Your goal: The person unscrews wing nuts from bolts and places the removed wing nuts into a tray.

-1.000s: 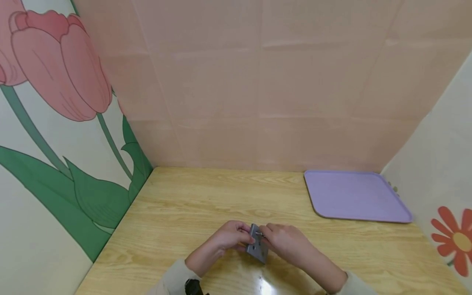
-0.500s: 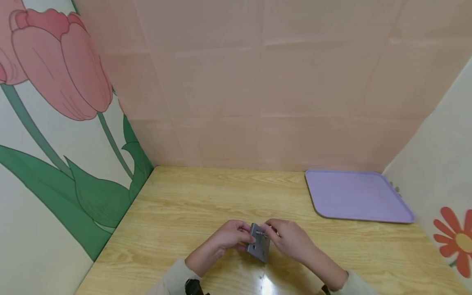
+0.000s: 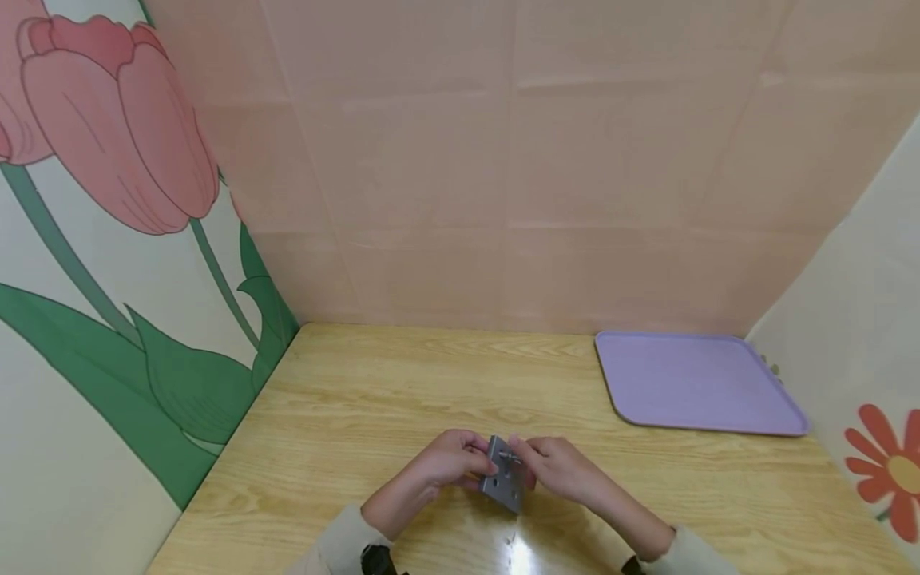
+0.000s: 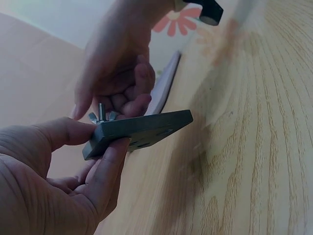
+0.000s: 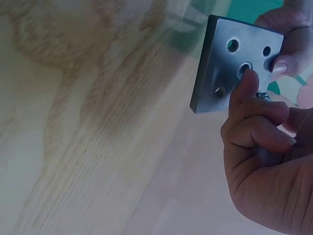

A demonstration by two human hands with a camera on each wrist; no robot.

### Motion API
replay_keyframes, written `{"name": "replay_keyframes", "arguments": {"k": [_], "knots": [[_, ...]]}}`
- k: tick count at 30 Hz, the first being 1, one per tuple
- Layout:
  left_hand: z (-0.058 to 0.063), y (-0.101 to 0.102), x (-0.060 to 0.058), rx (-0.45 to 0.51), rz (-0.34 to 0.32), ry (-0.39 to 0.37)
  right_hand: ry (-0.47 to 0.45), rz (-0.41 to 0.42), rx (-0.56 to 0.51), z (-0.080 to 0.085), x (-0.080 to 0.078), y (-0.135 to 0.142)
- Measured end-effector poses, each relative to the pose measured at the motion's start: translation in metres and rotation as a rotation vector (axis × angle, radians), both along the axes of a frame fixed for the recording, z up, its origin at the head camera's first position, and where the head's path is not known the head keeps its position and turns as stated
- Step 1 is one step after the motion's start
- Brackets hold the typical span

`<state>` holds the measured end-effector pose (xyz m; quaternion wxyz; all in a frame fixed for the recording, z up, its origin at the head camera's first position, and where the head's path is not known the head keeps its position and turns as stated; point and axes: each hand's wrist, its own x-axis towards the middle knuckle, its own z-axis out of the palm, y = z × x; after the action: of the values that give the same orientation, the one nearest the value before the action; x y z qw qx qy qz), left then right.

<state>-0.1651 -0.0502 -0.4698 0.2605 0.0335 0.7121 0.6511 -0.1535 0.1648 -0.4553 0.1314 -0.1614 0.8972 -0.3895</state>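
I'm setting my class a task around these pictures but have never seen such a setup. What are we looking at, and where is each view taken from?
There is no machine here: a person works with two bare hands. The wide view comes from a camera worn on the head, looking forward and down. The two close views come from cameras worn on the wrists, one on each.

On the wooden table lies a purple tray, toward the back right. The left hand pinches a grey plate with holes in it. A bolt with a wing nut sticks out of the plate. The right hand is right beside the wing nut; whether it touches it is hard to tell.
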Motion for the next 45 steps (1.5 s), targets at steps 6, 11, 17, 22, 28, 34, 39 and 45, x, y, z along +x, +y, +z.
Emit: {"name": "replay_keyframes", "arguments": {"k": [6,11,17,22,28,34,39,45], "knots": [[0.001,0.0,0.001,0.009,-0.004,-0.002,-0.032,0.015,-0.024,0.001,0.002,-0.002],[0.001,0.001,0.002,0.015,-0.003,-0.002,-0.022,0.011,-0.013,0.0,0.002,-0.002],[0.001,0.0,0.002,0.011,-0.002,-0.001,0.109,0.041,0.037,-0.002,0.001,-0.001],[-0.001,0.001,0.002,0.016,-0.004,0.008,0.265,0.038,0.13,0.0,0.004,-0.002],[-0.003,0.001,0.001,0.022,-0.002,0.013,0.44,0.066,0.221,0.001,0.009,-0.005],[-0.002,0.002,0.002,0.025,0.002,0.017,0.668,0.093,0.303,-0.002,0.012,-0.007],[-0.001,0.002,0.002,0.017,0.003,0.02,0.73,0.087,0.316,-0.003,0.013,-0.008],[-0.001,0.0,0.0,0.005,-0.002,0.013,0.508,0.044,0.222,0.0,0.011,-0.006]]}}
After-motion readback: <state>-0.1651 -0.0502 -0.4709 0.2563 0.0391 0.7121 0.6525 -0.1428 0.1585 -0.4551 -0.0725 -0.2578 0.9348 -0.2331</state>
